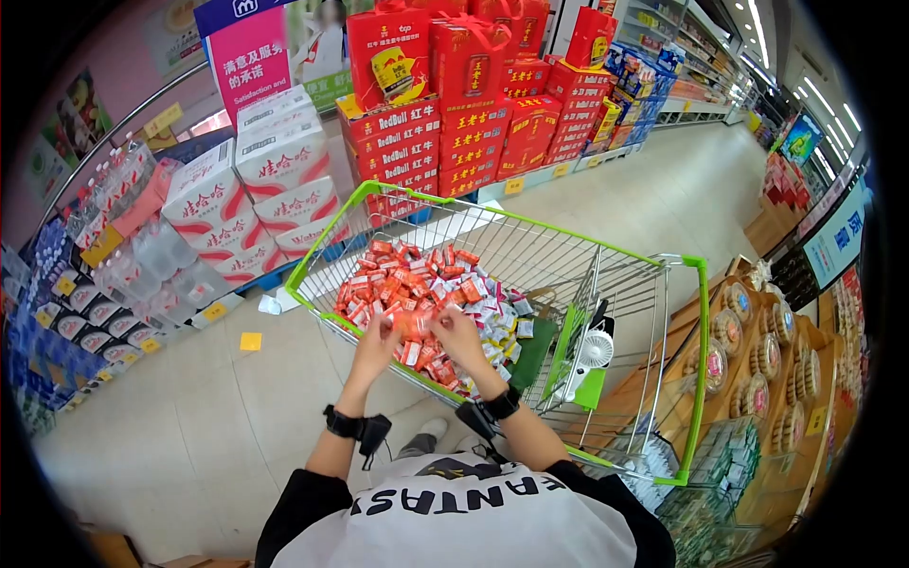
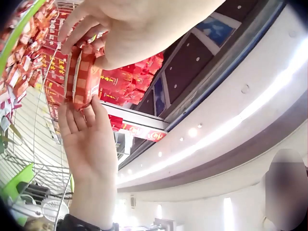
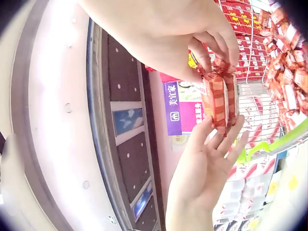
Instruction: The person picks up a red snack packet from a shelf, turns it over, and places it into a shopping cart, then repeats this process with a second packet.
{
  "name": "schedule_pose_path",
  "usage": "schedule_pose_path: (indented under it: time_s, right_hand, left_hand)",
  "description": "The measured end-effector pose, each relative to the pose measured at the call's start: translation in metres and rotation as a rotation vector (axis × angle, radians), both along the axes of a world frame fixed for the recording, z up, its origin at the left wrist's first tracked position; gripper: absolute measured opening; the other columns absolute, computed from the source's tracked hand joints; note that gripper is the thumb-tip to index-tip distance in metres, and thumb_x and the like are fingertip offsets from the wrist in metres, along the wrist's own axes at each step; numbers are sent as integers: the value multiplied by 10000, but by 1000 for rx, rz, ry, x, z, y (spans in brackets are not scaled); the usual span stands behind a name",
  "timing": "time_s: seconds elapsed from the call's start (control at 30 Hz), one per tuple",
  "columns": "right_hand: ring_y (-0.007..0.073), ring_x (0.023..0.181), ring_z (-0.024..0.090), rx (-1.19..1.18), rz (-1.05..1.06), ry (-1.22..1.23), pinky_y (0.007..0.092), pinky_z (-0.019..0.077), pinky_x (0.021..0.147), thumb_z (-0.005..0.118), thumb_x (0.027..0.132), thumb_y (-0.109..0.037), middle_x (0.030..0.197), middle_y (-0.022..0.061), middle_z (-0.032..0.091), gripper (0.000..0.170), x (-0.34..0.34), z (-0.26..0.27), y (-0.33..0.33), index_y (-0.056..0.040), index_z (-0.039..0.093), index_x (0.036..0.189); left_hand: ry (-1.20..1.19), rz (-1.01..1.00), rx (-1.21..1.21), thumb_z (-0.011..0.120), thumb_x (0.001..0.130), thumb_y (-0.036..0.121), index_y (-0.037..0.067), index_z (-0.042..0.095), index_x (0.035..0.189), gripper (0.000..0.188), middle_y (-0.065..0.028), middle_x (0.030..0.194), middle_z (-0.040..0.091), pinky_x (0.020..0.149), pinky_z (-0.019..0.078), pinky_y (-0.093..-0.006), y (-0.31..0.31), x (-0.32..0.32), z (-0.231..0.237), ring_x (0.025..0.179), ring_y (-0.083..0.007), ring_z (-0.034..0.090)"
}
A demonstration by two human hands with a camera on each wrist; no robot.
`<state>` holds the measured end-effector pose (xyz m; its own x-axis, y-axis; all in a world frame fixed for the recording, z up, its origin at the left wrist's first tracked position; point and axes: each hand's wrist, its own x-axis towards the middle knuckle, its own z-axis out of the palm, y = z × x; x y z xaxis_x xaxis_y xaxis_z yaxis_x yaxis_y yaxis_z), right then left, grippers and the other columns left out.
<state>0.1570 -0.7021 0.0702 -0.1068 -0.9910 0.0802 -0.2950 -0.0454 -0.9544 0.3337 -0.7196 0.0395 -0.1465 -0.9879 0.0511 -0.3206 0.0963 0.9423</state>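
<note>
Over a green-rimmed shopping cart (image 1: pixel 492 210), my left hand (image 1: pixel 377 346) and right hand (image 1: pixel 461 341) hold a pair of small red-and-white wrapped snack packets (image 1: pixel 413 326) between them. Side by side, the packets (image 3: pixel 217 100) show a checked pattern and crimped ends in the right wrist view. The left thumb and fingers pinch one end; the right fingertips pinch the other, as the left wrist view shows. Below lies a heap of similar red packets (image 1: pixel 365 289) in the cart, with white, yellow and purple packets (image 1: pixel 502 327) beside it.
A white handheld fan (image 1: pixel 595 350) sits at the cart's handle end. Stacked red drink boxes (image 1: pixel 473 142) and white cartons (image 1: pixel 213 204) stand ahead and left. At right is a wooden shelf with round packaged goods (image 1: pixel 727 331). A yellow tag (image 1: pixel 250 342) lies on the floor.
</note>
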Motion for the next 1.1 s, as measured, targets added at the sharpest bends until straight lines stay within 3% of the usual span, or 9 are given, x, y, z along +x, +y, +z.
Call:
schedule_pose_path:
  time_s: [0.13, 0.2, 0.23, 0.37, 0.43, 0.67, 0.8, 1.03, 1.1]
  right_hand:
    - [208, 735, 575, -192, -67, -161, 287, 443, 637, 602, 739, -131, 783, 120, 593, 152, 16, 20, -43, -4, 553, 805]
    - [214, 854, 546, -429, -250, -94, 279, 432, 698, 609, 741, -130, 887, 135, 578, 155, 23, 15, -59, -10, 561, 826]
    - [229, 976, 495, -321, -206, -226, 287, 420, 753, 615, 743, -139, 976, 143, 552, 149, 22, 22, -55, -19, 572, 819]
    - [170, 911, 547, -429, -150, 20, 245, 465, 680, 598, 753, -76, 971, 117, 563, 123, 9, -11, -49, 5, 577, 844]
    - [154, 815, 575, -73, -46, -140, 247, 466, 675, 610, 737, -75, 896, 97, 593, 146, 6, -18, -38, 12, 576, 850]
    - [122, 738, 571, 25, 103, -21, 243, 461, 653, 616, 729, -96, 818, 75, 596, 201, 2, -41, -15, 26, 569, 882]
    - [209, 771, 603, 107, 146, 65, 285, 471, 695, 627, 695, -171, 845, 142, 611, 276, -1, -30, -6, 27, 582, 881]
    - [229, 684, 594, 328, 236, 168, 312, 459, 612, 610, 688, -272, 771, 163, 601, 354, -9, -26, -2, 28, 579, 872]
    - [188, 655, 576, 314, 226, 165, 294, 451, 597, 608, 701, -243, 729, 129, 599, 323, -10, -26, -2, 35, 585, 863]
  left_hand:
    - [174, 150, -292, 583, 763, 119, 13, 456, 881, 203, -109, 833, 507, 609, 434, -274, -38, -11, 33, 811, -183, 516]
    - [159, 214, -373, 592, 753, 110, 10, 463, 868, 200, -105, 832, 499, 599, 425, -278, -44, -20, 41, 818, -182, 500]
    - [148, 278, -454, 601, 744, 101, 8, 469, 856, 196, -101, 831, 490, 590, 415, -282, -45, -21, 43, 825, -180, 483]
    - [-44, 273, -407, 616, 720, 81, 16, 476, 810, 178, -71, 767, 476, 563, 402, -268, -27, -22, 21, 699, -154, 491]
    - [24, 252, -316, 616, 720, 83, 16, 475, 800, 175, -69, 760, 475, 558, 399, -267, -18, -22, 3, 666, -149, 489]
    - [3, 208, -118, 603, 715, 71, -6, 509, 825, 164, -71, 766, 531, 602, 438, -257, 8, -6, -11, 656, -143, 535]
    - [-55, 100, -41, 569, 721, 71, -19, 542, 856, 164, -95, 752, 569, 619, 455, -273, 14, 6, -10, 680, -168, 569]
    - [-99, 48, 33, 554, 714, 102, -42, 566, 908, 242, -140, 748, 608, 634, 462, -290, 14, 2, -21, 681, -207, 592]
    - [-184, 58, -5, 553, 717, 102, -47, 564, 916, 250, -153, 741, 607, 644, 461, -289, 15, -3, -18, 685, -219, 596]
